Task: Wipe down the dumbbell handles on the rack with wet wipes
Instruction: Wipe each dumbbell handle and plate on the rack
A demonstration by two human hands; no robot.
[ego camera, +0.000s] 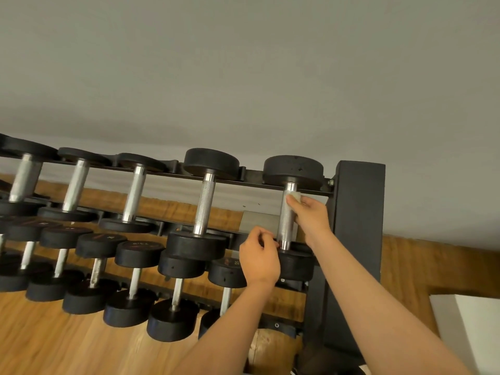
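Note:
A black rack (357, 212) holds two rows of black dumbbells with silver handles. My right hand (311, 215) grips the handle (286, 220) of the rightmost top-row dumbbell, pressing a white wet wipe (295, 196) against its upper end. My left hand (259, 258) sits just left of that handle's lower end, by the near weight head (296, 263), fingers curled; whether it holds anything is hidden.
Another top-row dumbbell (204, 207) stands just left of the one being wiped, with more further left. The lower row (135, 266) holds several smaller dumbbells. A grey wall is behind, wooden floor (54, 342) below, and a white object (470, 326) at the right.

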